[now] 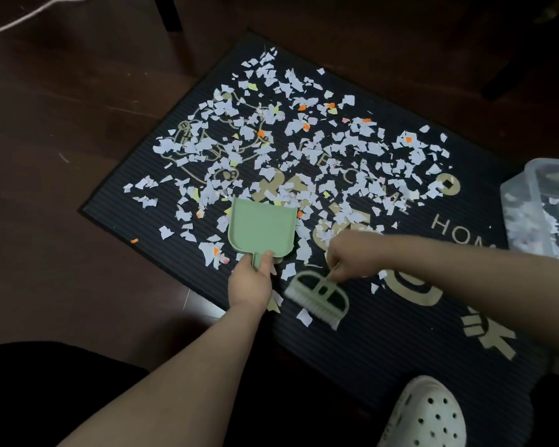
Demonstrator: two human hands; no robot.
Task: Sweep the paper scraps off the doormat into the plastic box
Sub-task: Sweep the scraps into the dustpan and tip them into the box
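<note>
My left hand (250, 282) has its grip closed on the short handle of a green dustpan (261, 228), thumb on top; the pan lies flat on the doormat (400, 337), its open edge touching the nearest scraps. My right hand (352, 253) pinches the thin handle of a green hand brush (318, 296), whose blurred white bristles point toward me, just beside the left wrist. Paper scraps (304, 140), mostly white with some orange and yellow, cover the mat's middle and far part. The clear plastic box (542, 208) sits at the mat's right edge, scraps already inside. A white perforated clog (430, 414) rests on the mat's near corner. Dark wood floor (62, 124) surrounds it.
</note>
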